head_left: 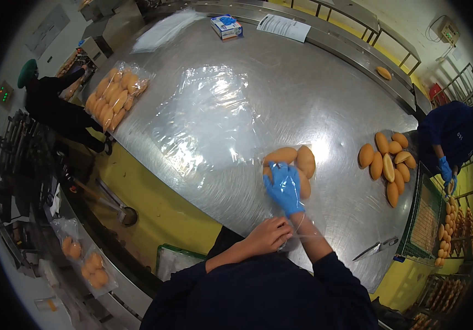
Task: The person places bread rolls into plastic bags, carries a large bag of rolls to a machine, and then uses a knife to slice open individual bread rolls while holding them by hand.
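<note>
My left hand (pixel 269 235), bare, is closed on the open mouth of a clear plastic bag (pixel 312 177) at the near edge of the steel table (pixel 324 88). My right hand (pixel 283 187), in a blue glove, reaches inside that bag with fingers curled over a bread roll. Several oval rolls (pixel 279 155) lie in the bag around it. A loose pile of rolls (pixel 382 165) sits to the right, with a knife (pixel 371 248) nearer me. Flat empty plastic bags (pixel 203 121) are spread left of centre.
A large bag of rolls (pixel 116 96), plastic sheets (pixel 165 30), a glove box (pixel 226 27) and paper (pixel 283 27) lie farther off. Co-workers stand at left (pixel 55 104) and right (pixel 451 137), the latter beside a green crate (pixel 423 220). Bagged rolls (pixel 93 272) rest at lower left.
</note>
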`<action>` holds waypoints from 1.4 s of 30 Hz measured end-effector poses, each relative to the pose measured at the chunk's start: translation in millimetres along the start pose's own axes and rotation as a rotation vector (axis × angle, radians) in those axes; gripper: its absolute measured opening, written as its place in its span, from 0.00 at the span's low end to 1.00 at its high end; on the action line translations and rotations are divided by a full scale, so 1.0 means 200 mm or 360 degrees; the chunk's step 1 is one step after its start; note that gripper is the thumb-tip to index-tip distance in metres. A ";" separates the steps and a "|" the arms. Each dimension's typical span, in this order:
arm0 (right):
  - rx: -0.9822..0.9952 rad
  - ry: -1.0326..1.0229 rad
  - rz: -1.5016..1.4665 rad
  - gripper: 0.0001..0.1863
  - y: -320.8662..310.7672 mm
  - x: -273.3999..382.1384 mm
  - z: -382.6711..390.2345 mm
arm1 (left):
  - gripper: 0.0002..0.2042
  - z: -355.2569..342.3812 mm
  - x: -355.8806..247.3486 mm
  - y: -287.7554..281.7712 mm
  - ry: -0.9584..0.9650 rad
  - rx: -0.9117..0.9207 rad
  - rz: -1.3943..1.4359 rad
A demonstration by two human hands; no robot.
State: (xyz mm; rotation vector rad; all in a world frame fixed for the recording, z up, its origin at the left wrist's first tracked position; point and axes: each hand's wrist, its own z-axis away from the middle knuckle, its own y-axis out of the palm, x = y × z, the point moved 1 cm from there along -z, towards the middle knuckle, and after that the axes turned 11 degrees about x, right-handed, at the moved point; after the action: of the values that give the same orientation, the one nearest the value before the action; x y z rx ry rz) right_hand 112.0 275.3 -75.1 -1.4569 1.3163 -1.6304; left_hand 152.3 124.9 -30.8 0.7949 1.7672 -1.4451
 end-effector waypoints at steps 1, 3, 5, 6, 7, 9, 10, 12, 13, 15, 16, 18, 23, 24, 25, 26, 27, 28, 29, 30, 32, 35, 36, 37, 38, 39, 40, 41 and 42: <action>0.0000 0.0028 0.0073 0.21 0.00 0.02 0.08 | 0.07 0.01 0.00 0.01 -0.0012 0.0002 0.0002; 0.0002 0.0090 0.0221 0.20 0.01 0.06 0.23 | 0.07 0.02 0.02 0.02 -0.0047 0.0029 0.0019; 0.0264 0.0355 0.0273 0.20 0.02 0.07 0.33 | 0.07 0.04 0.02 0.03 -0.0056 0.0066 0.0047; 0.0391 0.0492 0.0294 0.21 0.02 0.06 0.36 | 0.07 0.04 0.01 0.03 -0.0044 0.0092 0.0062; 0.0326 0.0435 0.0247 0.20 0.02 0.05 0.37 | 0.07 0.04 0.00 0.02 -0.0034 0.0116 0.0077; 0.0190 0.0321 0.0151 0.20 0.04 0.01 0.34 | 0.08 0.04 -0.02 0.03 -0.0010 0.0198 0.0162; -0.0010 0.0077 0.0113 0.19 0.03 0.01 0.28 | 0.08 0.03 -0.04 0.02 0.0004 0.0242 0.0196; -0.0407 -0.0429 0.0036 0.17 0.02 0.03 0.11 | 0.08 0.03 -0.06 0.01 0.0074 0.0206 0.0169; -0.0368 -0.0445 0.0089 0.17 0.04 0.03 0.06 | 0.08 0.03 -0.07 0.00 0.0118 0.0191 0.0153; -0.0259 -0.0465 0.0190 0.15 0.09 0.03 -0.04 | 0.08 0.03 -0.07 -0.02 0.0108 0.0209 0.0175; -0.0197 -0.0470 0.0240 0.15 0.11 0.02 -0.08 | 0.08 0.03 -0.07 -0.03 0.0102 0.0218 0.0186; -0.0008 -0.0450 0.0325 0.14 0.11 0.02 -0.13 | 0.08 0.03 -0.07 -0.05 0.0040 0.0219 0.0220; 0.0210 -0.0058 0.0371 0.13 0.07 0.01 0.05 | 0.09 0.04 -0.04 -0.02 0.0036 0.0183 0.0197; 0.0115 -0.0004 0.0328 0.12 0.06 -0.02 0.14 | 0.09 0.03 -0.05 -0.02 0.0041 0.0208 0.0183; -0.0033 -0.0056 0.0303 0.12 0.05 -0.03 0.21 | 0.09 0.03 -0.05 -0.01 0.0040 0.0227 0.0166; -0.0181 -0.0108 0.0278 0.12 0.03 -0.04 0.28 | 0.09 0.03 -0.04 0.00 0.0039 0.0261 0.0184; -0.0331 -0.0156 0.0256 0.12 0.01 -0.04 0.35 | 0.10 0.03 -0.04 0.02 0.0041 0.0297 0.0203; -0.0273 0.0024 0.0167 0.13 -0.04 -0.02 0.42 | 0.10 0.03 -0.03 0.03 0.0042 0.0326 0.0216; -0.0215 0.0203 0.0077 0.15 -0.10 0.02 0.49 | 0.10 0.03 -0.03 0.04 0.0030 0.0336 0.0212; -0.0168 0.0383 -0.0013 0.17 -0.13 0.04 0.55 | 0.10 0.03 -0.03 0.05 0.0023 0.0348 0.0201; 0.0053 0.0698 -0.0052 0.22 -0.13 0.05 0.69 | 0.10 0.03 -0.02 0.05 0.0029 0.0359 0.0189; 0.0013 0.0552 -0.0564 0.27 0.04 -0.01 0.83 | 0.09 0.03 -0.02 0.04 0.0068 0.0389 0.0201; -0.0057 0.0390 -0.0811 0.28 0.10 -0.02 0.85 | 0.09 0.04 -0.01 0.04 0.0075 0.0401 0.0210; -0.0109 0.0377 -0.0828 0.27 0.08 0.00 0.78 | 0.09 0.05 -0.01 0.04 0.0086 0.0417 0.0217; -0.0162 0.0365 -0.0844 0.26 0.09 0.03 0.67 | 0.09 0.05 -0.01 0.04 0.0084 0.0420 0.0226; -0.0217 0.0354 -0.0867 0.26 0.08 0.04 0.55 | 0.09 0.06 -0.01 0.04 0.0078 0.0428 0.0230; -0.0304 0.0375 -0.0921 0.23 0.11 0.02 0.45 | 0.09 0.06 -0.01 0.04 0.0083 0.0439 0.0237; -0.0397 0.0404 -0.0969 0.21 0.18 -0.04 0.35 | 0.10 0.06 -0.01 0.05 0.0080 0.0394 0.0228; -0.0488 0.0413 -0.1030 0.18 0.17 -0.03 0.28 | 0.10 0.05 0.00 0.05 0.0066 0.0337 0.0204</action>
State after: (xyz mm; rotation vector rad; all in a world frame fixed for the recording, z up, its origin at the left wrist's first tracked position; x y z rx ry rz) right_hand 160.1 253.0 -113.5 -2.0659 1.3596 -2.1500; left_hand 160.6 116.6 -37.9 1.0350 1.5792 -1.5556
